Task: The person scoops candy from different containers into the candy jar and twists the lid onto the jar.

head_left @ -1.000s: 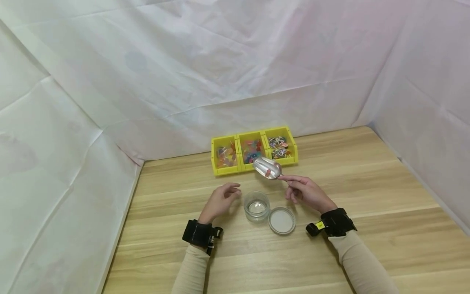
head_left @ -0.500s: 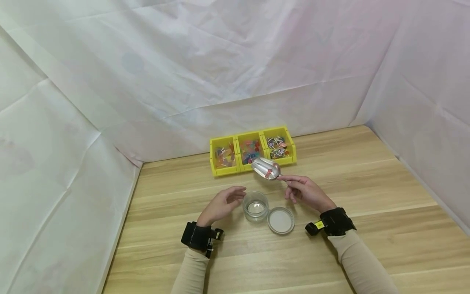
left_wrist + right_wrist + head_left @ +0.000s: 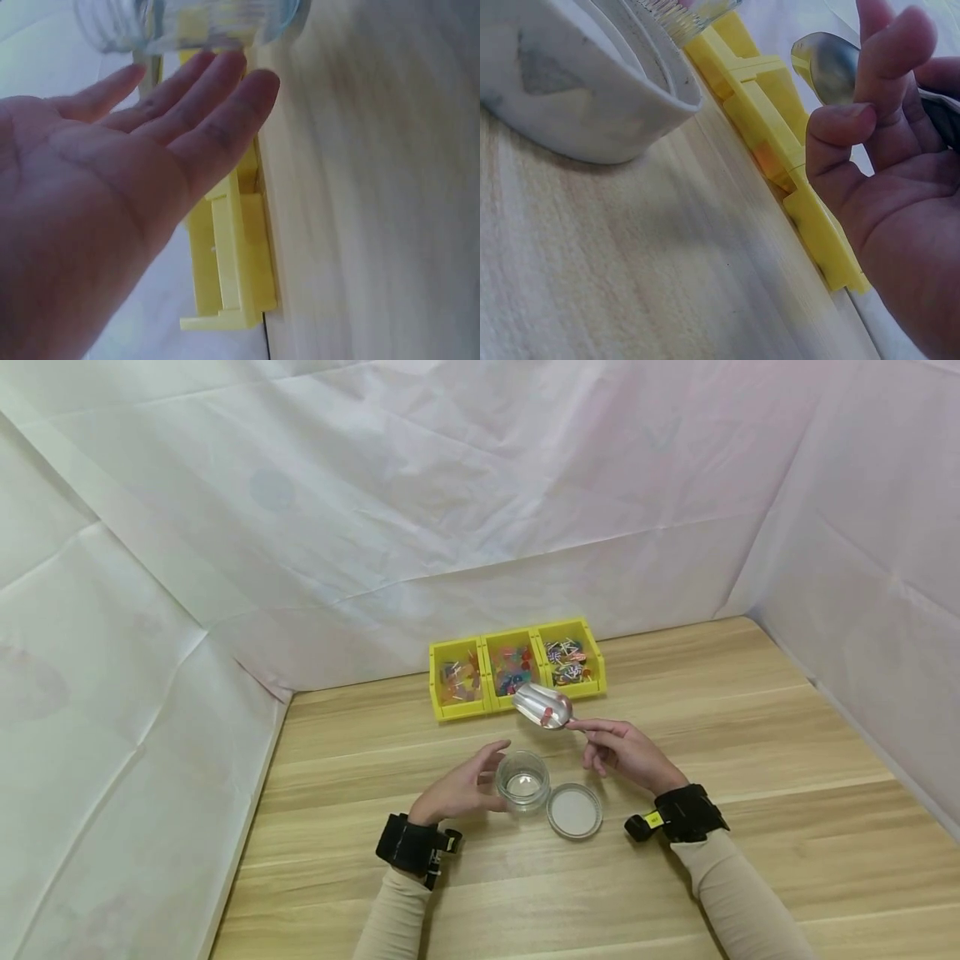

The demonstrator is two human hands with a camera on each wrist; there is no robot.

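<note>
While steadying glass jar point(image 3: 523, 781) on tabletop point(image 3: 750, 735) with spread left hand point(image 3: 459, 789), right hand point(image 3: 628, 753) pinching loaded metal scoop point(image 3: 543, 705) above; next, probably tipping over jar mouth.

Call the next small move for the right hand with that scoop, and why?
Probably swing the metal scoop toward the person, over the open glass jar, then tip. The right hand holds it loaded beyond the jar, near the yellow bins; the left hand sits at the jar's side.
</note>
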